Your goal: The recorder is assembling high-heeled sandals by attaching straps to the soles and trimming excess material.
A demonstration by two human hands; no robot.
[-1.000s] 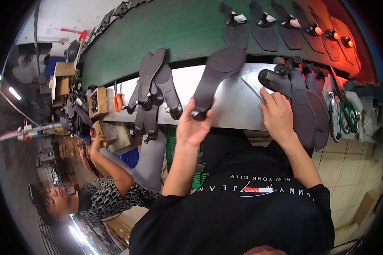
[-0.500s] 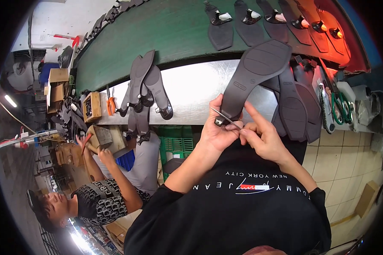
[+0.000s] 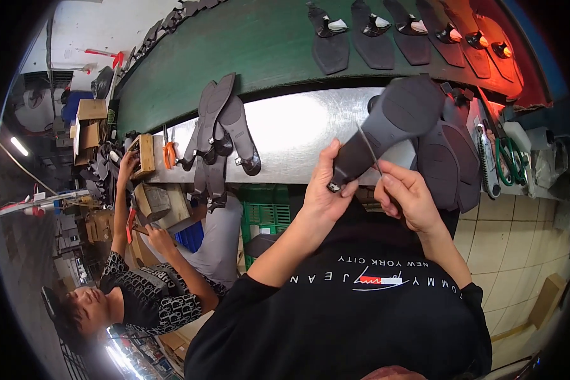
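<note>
My left hand [image 3: 328, 193] grips the narrow heel end of a dark shoe sole [image 3: 410, 104], fingers wrapped around it. The sole slants up to the right, its wide front end far from me and a little blurred. A small pale patch shows at the heel tip by my left fingers. In my right hand [image 3: 411, 197] a thin metal tool [image 3: 368, 144] is pinched between thumb and fingers. Its slim shaft lies across the middle of the sole; whether it touches the surface I cannot tell.
Several soles [image 3: 438, 161] are stacked right of my hands, near green-handled scissors [image 3: 508, 161] and a utility knife [image 3: 486, 158]. More soles [image 3: 218, 120] lie left on the metal bench [image 3: 285, 126]. Beyond runs a green belt [image 3: 259, 50]. A co-worker [image 3: 164, 285] reaches to a wooden box [image 3: 145, 155].
The sole has tilted further right, and the metal tool has moved from its heel end up to its middle. The co-worker's one hand has moved up to the wooden box.
</note>
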